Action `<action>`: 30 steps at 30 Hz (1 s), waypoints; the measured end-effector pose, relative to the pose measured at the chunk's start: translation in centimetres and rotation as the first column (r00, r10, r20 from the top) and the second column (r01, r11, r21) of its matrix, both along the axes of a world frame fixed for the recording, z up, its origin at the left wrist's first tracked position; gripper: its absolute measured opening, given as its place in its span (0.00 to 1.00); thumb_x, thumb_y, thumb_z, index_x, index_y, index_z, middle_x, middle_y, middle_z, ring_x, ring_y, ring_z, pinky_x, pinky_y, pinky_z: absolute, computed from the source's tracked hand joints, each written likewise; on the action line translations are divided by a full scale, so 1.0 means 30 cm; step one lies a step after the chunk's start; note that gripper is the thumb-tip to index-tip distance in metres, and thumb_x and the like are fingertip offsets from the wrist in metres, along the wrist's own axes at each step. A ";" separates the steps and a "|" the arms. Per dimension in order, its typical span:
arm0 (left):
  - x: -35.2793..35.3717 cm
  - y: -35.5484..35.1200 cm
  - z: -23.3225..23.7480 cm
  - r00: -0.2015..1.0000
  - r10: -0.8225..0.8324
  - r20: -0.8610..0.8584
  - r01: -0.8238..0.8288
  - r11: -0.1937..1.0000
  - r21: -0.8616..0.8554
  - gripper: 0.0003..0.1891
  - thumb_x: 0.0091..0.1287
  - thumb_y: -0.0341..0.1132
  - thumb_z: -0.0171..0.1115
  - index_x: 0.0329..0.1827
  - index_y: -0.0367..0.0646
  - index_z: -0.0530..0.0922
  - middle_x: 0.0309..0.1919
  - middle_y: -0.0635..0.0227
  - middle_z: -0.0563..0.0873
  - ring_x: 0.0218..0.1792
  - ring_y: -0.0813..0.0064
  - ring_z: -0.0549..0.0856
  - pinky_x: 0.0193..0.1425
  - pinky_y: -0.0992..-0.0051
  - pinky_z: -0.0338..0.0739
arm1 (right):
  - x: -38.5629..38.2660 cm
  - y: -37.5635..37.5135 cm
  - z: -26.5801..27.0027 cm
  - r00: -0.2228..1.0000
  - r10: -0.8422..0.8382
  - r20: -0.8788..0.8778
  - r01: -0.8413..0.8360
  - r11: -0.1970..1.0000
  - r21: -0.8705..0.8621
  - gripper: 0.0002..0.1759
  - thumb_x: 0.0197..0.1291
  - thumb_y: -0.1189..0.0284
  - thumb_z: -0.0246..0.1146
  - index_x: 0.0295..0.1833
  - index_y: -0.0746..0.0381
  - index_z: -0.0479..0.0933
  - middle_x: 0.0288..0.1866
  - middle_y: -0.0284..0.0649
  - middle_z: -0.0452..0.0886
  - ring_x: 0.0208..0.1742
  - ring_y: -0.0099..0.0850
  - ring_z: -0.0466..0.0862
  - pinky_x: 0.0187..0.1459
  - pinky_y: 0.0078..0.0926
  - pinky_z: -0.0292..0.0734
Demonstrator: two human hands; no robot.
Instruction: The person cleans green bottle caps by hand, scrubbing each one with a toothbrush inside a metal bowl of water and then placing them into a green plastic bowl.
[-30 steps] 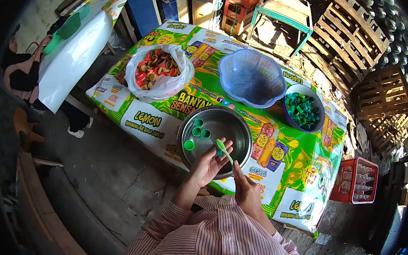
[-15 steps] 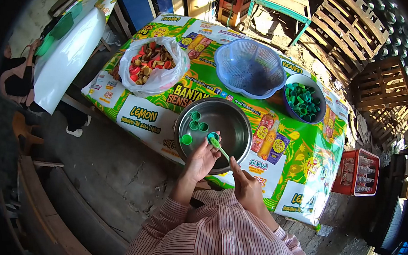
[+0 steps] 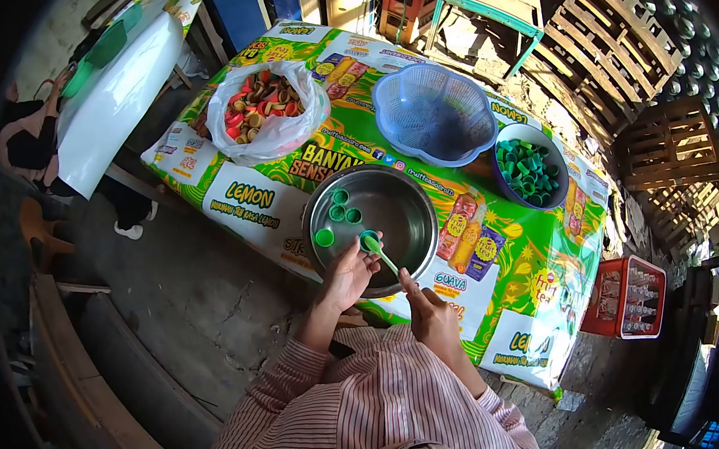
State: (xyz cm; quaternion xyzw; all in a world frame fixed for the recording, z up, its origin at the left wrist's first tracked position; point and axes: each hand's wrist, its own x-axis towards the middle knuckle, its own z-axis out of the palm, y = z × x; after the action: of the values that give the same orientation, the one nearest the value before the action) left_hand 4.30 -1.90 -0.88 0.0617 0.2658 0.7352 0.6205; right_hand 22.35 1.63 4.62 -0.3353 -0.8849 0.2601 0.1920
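Note:
Between the fingertips of my left hand [image 3: 349, 278] is a green bottle cap [image 3: 365, 237], held open side up over the near part of a steel basin [image 3: 403, 214]. My right hand [image 3: 435, 320] grips a slim light-green tool [image 3: 387, 260], its forefinger stretched along the handle. The tool's wider tip meets the cap; its exact kind is too small to make out. Several loose green caps [image 3: 337, 213] lie on the left side of the basin floor, one brighter cap [image 3: 324, 237] a little apart from the others.
A white plastic bag [image 3: 226, 134] of red and tan caps stands at the far left. A blue perforated basket [image 3: 431, 117] and a bowl [image 3: 504, 183] of green caps sit beyond the basin. A red crate [image 3: 627, 298] stands right of the table; another person [image 3: 31, 145] is far left.
The view has shifted slightly, so the table's contents appear a little higher and further left. Both hands keep their hold, the tool's tip still at the cap.

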 end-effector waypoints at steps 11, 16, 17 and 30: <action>0.001 0.013 -0.013 0.998 -0.001 -0.058 -0.003 0.998 -0.069 0.13 0.68 0.45 0.51 0.44 0.46 0.76 0.43 0.71 0.80 0.37 0.82 0.76 0.41 0.78 0.69 | 0.005 0.016 -0.010 0.996 -0.066 -0.065 0.064 0.997 -0.035 0.32 0.53 0.80 0.56 0.64 0.45 0.66 0.25 0.41 0.75 0.19 0.39 0.77 0.22 0.38 0.72; 0.010 0.031 0.017 1.000 0.021 0.000 -0.021 0.992 -0.122 0.15 0.68 0.47 0.50 0.46 0.45 0.74 0.40 0.71 0.80 0.36 0.81 0.76 0.39 0.78 0.69 | -0.005 0.007 -0.037 0.997 -0.053 -0.049 0.044 0.985 -0.167 0.27 0.57 0.80 0.56 0.62 0.51 0.68 0.24 0.49 0.75 0.22 0.43 0.77 0.26 0.34 0.71; 0.001 0.027 -0.030 0.999 -0.040 0.006 0.040 0.998 -0.038 0.15 0.68 0.47 0.50 0.46 0.45 0.74 0.41 0.70 0.80 0.36 0.81 0.76 0.40 0.78 0.70 | -0.005 0.014 -0.024 0.991 -0.105 -0.077 0.090 0.979 -0.183 0.27 0.57 0.81 0.55 0.63 0.52 0.68 0.24 0.50 0.75 0.22 0.44 0.77 0.27 0.34 0.71; 0.029 0.038 0.026 1.000 0.013 -0.004 -0.013 1.000 0.017 0.14 0.68 0.43 0.52 0.51 0.46 0.74 0.48 0.72 0.78 0.43 0.81 0.77 0.45 0.76 0.70 | -0.020 -0.013 -0.033 0.973 -0.116 -0.202 0.068 0.971 -0.229 0.29 0.58 0.80 0.55 0.66 0.51 0.62 0.33 0.55 0.79 0.34 0.48 0.82 0.30 0.36 0.75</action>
State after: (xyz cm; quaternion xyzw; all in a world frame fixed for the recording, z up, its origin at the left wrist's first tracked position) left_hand 5.18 -0.75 -0.10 0.0668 0.2612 0.7412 0.6147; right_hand 21.74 1.24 3.63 -0.3654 -0.8082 0.3821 0.2595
